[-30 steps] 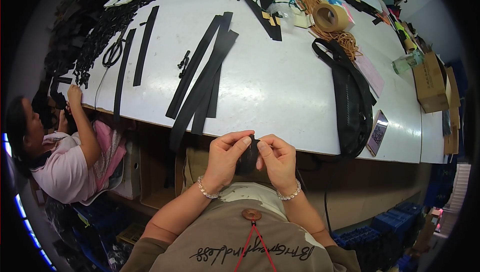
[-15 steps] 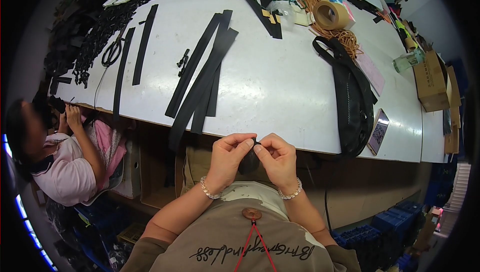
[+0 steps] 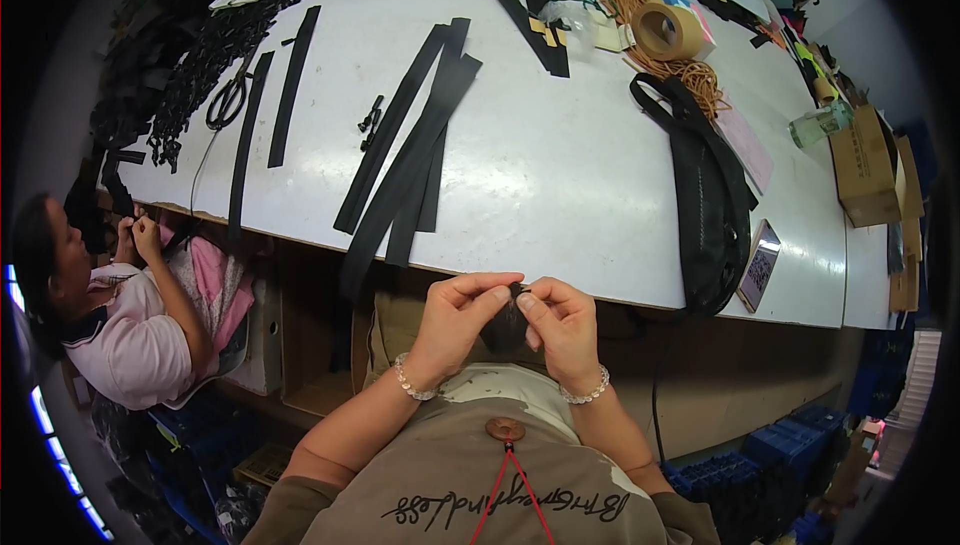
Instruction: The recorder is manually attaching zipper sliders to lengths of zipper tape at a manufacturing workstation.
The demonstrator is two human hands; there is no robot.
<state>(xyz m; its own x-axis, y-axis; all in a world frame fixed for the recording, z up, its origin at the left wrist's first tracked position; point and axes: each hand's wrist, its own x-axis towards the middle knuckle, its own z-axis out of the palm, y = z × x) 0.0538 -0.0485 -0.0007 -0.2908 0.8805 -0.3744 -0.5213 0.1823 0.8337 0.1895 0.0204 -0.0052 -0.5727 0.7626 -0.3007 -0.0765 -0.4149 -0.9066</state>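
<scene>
Close in front of my body, just off the table's near edge, a dark piece of strap-like material hangs between my hands. My left hand pinches its top between thumb and fingers. From the other side my right hand pinches the same piece, fingertips almost meeting the left ones. A small dark bit shows at the fingertips; its kind is too small to make out. Beyond my hands, several long black straps lie crossed on the white table, some ends hanging over its edge.
Small black parts and scissors lie left. A black bag, a phone, a tape roll and a glass jar are right. A co-worker sits at the left; cardboard boxes stand far right.
My fingertips have shifted slightly, the right ones a little to the right and down. More of the dark piece now shows between my hands. The table's things lie as before.
</scene>
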